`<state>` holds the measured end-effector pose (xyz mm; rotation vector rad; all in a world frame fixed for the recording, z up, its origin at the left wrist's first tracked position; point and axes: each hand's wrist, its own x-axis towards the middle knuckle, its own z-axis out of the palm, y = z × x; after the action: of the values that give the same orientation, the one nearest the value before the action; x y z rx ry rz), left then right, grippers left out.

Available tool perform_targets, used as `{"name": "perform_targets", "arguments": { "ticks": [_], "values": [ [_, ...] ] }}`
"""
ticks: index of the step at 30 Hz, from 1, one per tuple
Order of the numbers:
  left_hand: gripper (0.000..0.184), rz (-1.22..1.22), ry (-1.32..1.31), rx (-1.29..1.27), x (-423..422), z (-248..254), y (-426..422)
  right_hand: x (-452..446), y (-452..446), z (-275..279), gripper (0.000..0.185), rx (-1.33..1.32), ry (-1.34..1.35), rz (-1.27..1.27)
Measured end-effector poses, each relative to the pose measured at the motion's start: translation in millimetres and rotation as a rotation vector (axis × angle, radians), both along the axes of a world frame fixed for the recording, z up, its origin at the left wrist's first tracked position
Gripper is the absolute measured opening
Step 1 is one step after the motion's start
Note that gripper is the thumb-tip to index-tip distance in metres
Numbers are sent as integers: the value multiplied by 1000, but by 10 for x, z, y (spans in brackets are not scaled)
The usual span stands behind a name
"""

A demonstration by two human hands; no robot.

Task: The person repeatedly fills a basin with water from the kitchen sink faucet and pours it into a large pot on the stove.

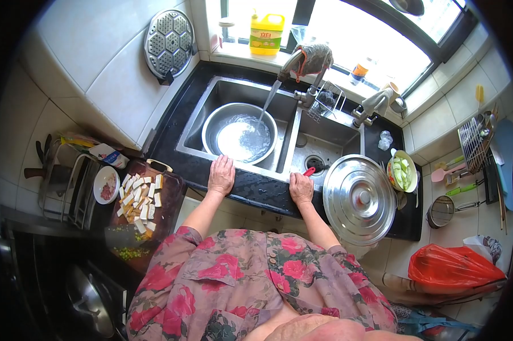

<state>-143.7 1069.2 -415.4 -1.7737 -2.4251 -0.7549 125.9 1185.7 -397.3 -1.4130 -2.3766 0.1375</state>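
Note:
My left hand (221, 175) lies flat on the front edge of the black counter (251, 186), fingers stretched out towards the sink. Beside it, in the left bowl of the steel sink (285, 154), stands a round metal basin (209, 132) with water in it. A stream runs into the basin from the faucet (285, 68). My right hand (301, 187) rests at the counter edge, closed around a tool with a red handle (309, 171); its other end is hidden. Just right of that hand lies a large steel pot lid (360, 196).
On the left, a cutting board (168, 196) bears cut white-and-brown pieces and chopped greens, next to a white bowl of meat (106, 185). A bowl of sliced green vegetables (402, 171) stands at right. A yellow detergent jug (266, 35) is on the sill; a red bag (452, 267) sits lower right.

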Motion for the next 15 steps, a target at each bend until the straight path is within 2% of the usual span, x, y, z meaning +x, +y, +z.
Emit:
{"name": "perform_targets", "arguments": {
  "ticks": [15],
  "values": [
    [35,-20,4,26,-9,-14,6,-10,-9,31,29,-2,-8,2]
  ]
}}
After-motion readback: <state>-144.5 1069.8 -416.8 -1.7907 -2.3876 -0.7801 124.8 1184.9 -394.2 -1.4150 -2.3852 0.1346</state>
